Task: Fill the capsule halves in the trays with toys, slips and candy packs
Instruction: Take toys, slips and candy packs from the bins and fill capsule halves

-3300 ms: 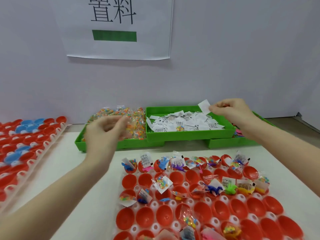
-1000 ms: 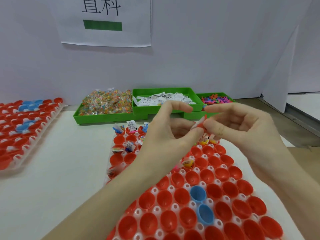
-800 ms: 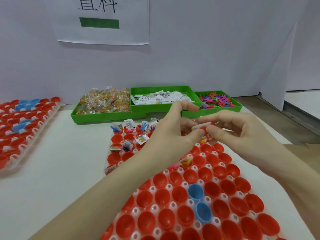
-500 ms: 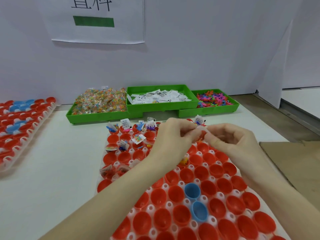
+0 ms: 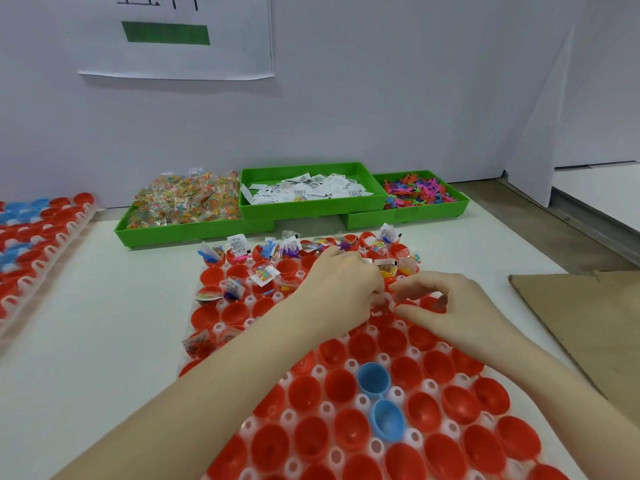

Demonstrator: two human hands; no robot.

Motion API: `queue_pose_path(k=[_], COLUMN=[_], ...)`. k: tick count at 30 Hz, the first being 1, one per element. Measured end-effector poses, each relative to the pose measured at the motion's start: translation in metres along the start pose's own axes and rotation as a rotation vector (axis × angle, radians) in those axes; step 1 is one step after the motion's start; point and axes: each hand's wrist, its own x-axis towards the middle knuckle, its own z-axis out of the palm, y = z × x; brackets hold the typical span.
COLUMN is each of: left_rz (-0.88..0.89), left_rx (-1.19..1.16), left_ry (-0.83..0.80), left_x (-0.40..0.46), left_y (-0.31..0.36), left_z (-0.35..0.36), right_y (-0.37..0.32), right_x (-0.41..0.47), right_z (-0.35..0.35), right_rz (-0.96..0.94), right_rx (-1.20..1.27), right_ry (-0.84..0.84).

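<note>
Both my hands are down over the middle of the tray [image 5: 221, 327] of red cups [image 5: 332, 353]. My left hand [image 5: 341, 289] and right hand [image 5: 446, 306] have fingertips curled and nearly touching over one cup; can't tell if they're pinching anything. Filled cups sit along the far rows, with green bins of candy packs [image 5: 183, 199], slips [image 5: 308, 188] and toys [image 5: 417, 190] behind them.

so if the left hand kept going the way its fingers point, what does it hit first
Probably the filled red plastic capsule halves just beyond the left hand, with a printed paper slip sticking up; the green plastic bins lie farther back. Depth is unclear.
</note>
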Motion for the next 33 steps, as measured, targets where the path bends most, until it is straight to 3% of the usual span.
queue_pose_path(k=[5, 12, 16, 24, 29, 33], left_rz=[0.0, -0.223, -0.357, -0.311, -0.329, -0.338], left_rx=[-0.1, -0.63, -0.698, -0.643, -0.687, -0.683], left_ry=[-0.029, -0.094, -0.013, 0.05, 0.09, 0.106], left_x=[0.001, -0.007, -0.005, -0.007, -0.009, -0.01], left_y=[-0.003, -0.008, -0.013, -0.007, -0.006, -0.006], left_z=[0.002, 0.006, 0.01, 0.012, 0.018, 0.017], right_y=[0.0, -0.004, -0.007, -0.013, -0.025, -0.03], right_x=[0.009, 0.015, 0.018, 0.03, 0.028, 0.034], right_z=[0.01, 0.011, 0.007, 0.001, 0.011, 0.006], right_rz=[-0.012, -0.02, -0.015, 0.033, -0.038, 0.002], right_rx=[-0.203, -0.32, -0.359, -0.379, -0.716, -0.732], right_ry=[-0.037, -0.003, -0.043, -0.25, -0.196, -0.183])
